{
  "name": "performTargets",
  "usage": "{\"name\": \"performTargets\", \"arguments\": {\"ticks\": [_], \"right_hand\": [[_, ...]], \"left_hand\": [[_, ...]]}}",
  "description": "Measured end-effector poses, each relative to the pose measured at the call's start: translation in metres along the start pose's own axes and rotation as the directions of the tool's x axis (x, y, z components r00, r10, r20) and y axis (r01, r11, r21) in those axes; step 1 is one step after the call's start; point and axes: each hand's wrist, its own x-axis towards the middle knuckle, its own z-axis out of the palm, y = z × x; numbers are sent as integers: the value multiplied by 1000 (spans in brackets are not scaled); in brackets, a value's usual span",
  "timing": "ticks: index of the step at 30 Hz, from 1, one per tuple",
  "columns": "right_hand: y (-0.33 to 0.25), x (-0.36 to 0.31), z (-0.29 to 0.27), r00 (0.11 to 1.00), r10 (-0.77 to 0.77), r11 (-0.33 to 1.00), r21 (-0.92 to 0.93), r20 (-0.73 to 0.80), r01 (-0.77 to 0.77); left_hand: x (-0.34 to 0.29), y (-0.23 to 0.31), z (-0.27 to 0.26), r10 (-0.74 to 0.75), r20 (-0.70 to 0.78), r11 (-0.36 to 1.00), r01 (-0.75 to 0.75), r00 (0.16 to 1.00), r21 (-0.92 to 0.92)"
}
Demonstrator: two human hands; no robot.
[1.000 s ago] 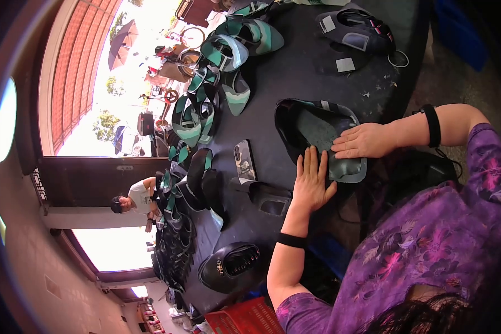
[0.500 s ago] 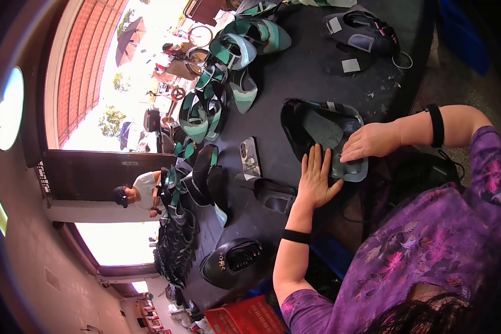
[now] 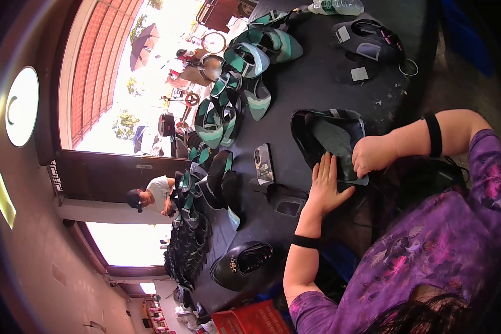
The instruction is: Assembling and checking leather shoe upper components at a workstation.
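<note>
Black shoe upper point(image 3: 331, 133) lies on the desk point(image 3: 312, 78), seemingly steadied by the flat left hand point(image 3: 324, 186), fingers outstretched, while the right hand point(image 3: 373, 153) curls at its edge, grip narrow, anything pinched hidden from me.

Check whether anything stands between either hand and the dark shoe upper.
Nothing visible does: the left hand lies on the dark shoe upper, and the right hand is curled at its edge.

Free tabletop point(image 3: 283, 149) between phone point(image 3: 265, 167) and upper point(image 3: 329, 135)
</note>
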Motion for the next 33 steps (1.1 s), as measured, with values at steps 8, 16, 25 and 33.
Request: {"name": "performTargets", "arguments": {"ticks": [8,16,25,33], "right_hand": [[7,-18,-89,952,14,956,-283,307,78],[49,-111,-69,960,275,946,-194,59,-259],[25,-14,23,971,237,969,-64,-37,-239],[51,-11,23,985,153,977,-160,81,-139]], "left_hand": [[34,-29,-43,133,-64,893,-91,989,440],[60,-33,-9,166,42,823,-162,985,545],[7,-25,19,-134,13,859,109,991,500],[22,-27,34,-218,40,761,144,975,632]]}}
